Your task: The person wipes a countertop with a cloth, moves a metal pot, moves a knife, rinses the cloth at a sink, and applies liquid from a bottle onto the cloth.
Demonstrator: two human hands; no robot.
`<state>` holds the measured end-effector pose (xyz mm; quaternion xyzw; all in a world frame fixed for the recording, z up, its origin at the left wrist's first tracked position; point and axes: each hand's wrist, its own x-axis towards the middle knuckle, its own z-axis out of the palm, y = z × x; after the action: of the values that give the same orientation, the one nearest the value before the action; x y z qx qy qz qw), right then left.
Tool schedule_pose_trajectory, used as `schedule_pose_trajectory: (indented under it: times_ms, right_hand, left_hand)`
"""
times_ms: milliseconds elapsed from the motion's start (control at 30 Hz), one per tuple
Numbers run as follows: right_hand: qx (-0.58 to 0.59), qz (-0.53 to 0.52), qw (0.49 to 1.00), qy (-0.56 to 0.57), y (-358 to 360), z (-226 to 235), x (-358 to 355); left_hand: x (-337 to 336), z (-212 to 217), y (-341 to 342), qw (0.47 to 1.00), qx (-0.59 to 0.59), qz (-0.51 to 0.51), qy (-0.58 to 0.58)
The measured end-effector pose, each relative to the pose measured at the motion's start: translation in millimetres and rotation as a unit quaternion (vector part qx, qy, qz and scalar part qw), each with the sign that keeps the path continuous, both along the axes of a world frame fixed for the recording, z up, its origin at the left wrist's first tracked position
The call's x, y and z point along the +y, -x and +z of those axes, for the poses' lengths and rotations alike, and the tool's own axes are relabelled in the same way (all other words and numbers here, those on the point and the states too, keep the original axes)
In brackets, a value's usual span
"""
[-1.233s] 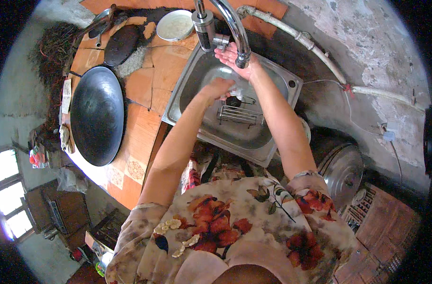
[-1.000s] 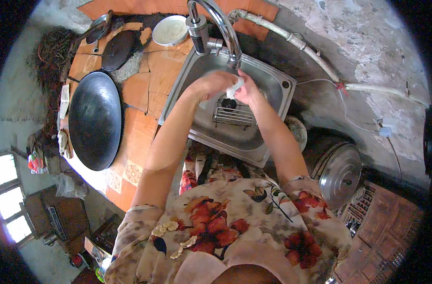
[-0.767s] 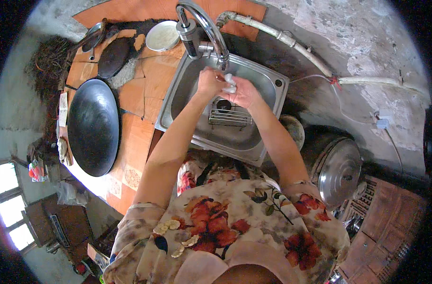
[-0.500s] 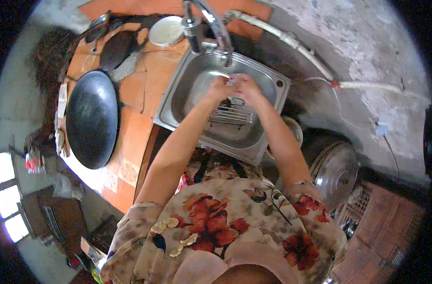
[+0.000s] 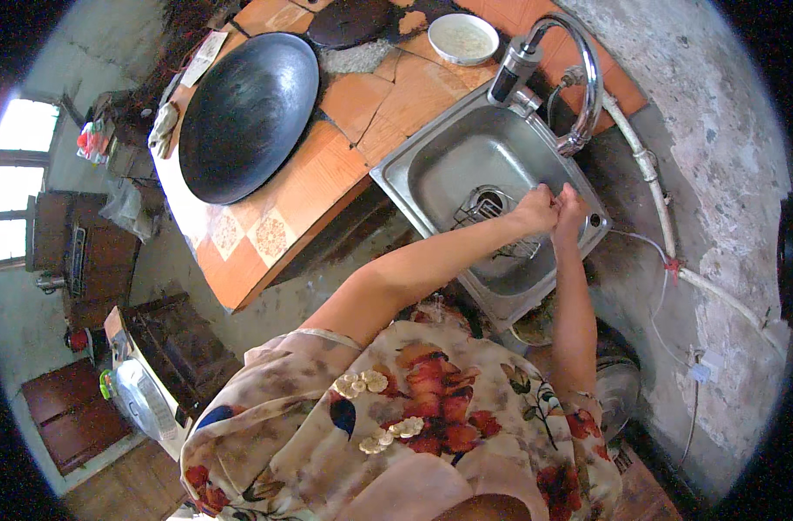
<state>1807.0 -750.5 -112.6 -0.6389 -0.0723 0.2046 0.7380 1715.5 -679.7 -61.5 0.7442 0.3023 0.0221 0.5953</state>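
Observation:
Both my hands are close together over the right part of the steel sink (image 5: 431,143), fingertips meeting. My left hand (image 5: 535,211) has its fingers curled in against the right one. My right hand (image 5: 571,214) is also bent closed, its fingers pressed together. Whether anything is between them is hidden. Below them, on the sink bottom, a small wire rack (image 5: 520,249) is partly covered by my left forearm. Beside the rack is the round drain (image 5: 487,201). The curved chrome faucet (image 5: 598,82) arches over the far right side of the sink.
Left of the sink, a large black wok (image 5: 251,117) lies on the orange tiled counter (image 5: 353,161). A white bowl (image 5: 463,40) with pale contents stands at the counter's back. A pale pipe (image 5: 653,178) runs along the right wall. A clear domed lid (image 5: 145,395) is at lower left.
My view has turned, so the sink appears farther right and the wok nearer the top. My hands have shifted from the middle of the sink to its right side, still together.

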Motion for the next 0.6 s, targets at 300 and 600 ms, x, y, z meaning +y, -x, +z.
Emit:
schedule_pose_trajectory:
  times_ms: [300,600]
  right_hand:
    - [-0.013,0.192,0.981,0.03,19.1,34.7,-27.6]
    - [0.04,0.176,0.984,0.009,49.2,85.3,-42.9]
  left_hand:
    - [-13.0,-62.2,-13.8,0.96,-0.086,0.102,-0.246]
    - [100.8,46.3,65.9,0.975,-0.134,0.135,-0.112]
